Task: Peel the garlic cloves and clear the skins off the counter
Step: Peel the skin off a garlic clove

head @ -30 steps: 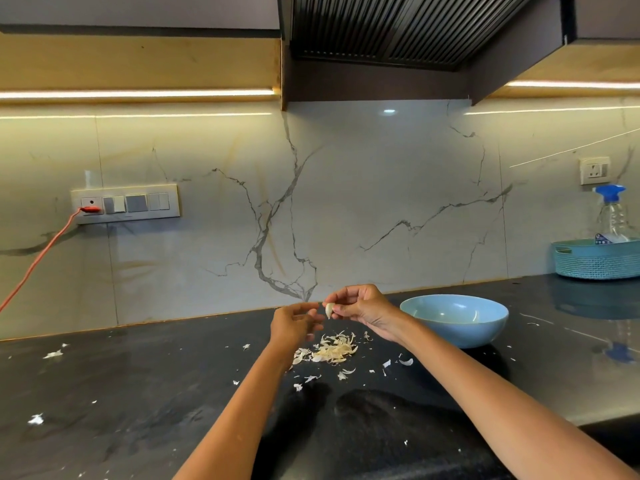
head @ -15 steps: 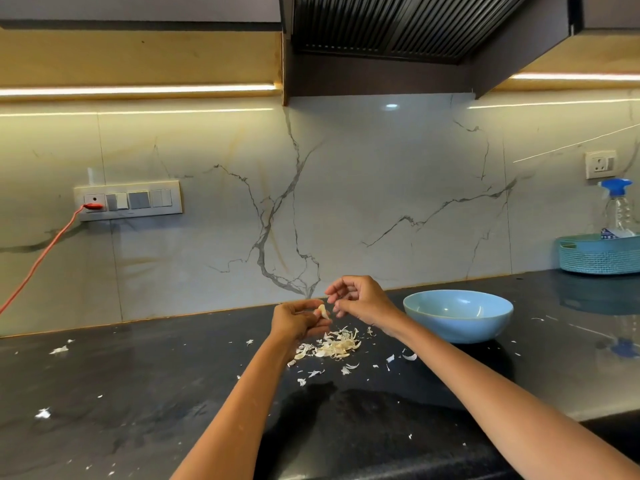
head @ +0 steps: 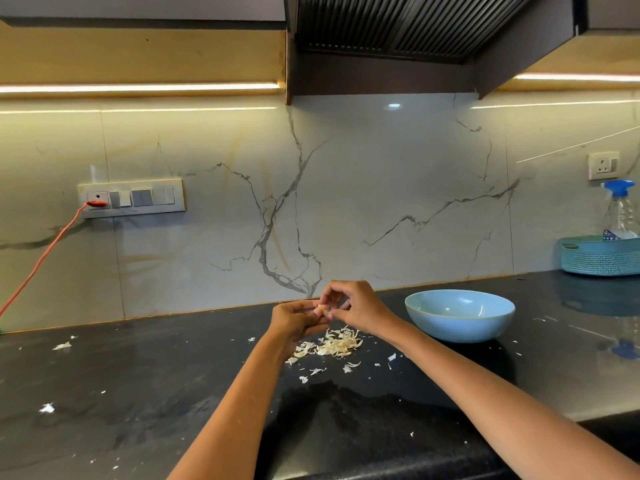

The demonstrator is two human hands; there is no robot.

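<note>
On the counter (head: 138, 393): pile of skins (head: 332, 344) at the middle, bowl (head: 460, 315) just to the right of it. Above the pile, 2 hands, left hand (head: 294, 322) and right hand (head: 356, 306), meeting at a garlic clove (head: 321, 309). Far right, near the wall: basket (head: 601, 256) with spray bottle (head: 621, 211) in it. Far left: scattered bits of skin.

Kitchen corner with a marble-look wall and a dark stone counter (head: 138, 393)

The pale wall (head: 381, 202) is veined in grey; warm light strips (head: 138, 88) glow under wooden cabinets (head: 138, 53); a dark slatted hood (head: 398, 26) hangs above the middle; a switch panel (head: 131, 198) on the left carries an orange cord (head: 41, 261); a white socket (head: 603, 165) sits at the right, above a spray bottle (head: 621, 211) standing in a teal basket (head: 599, 256).
</note>
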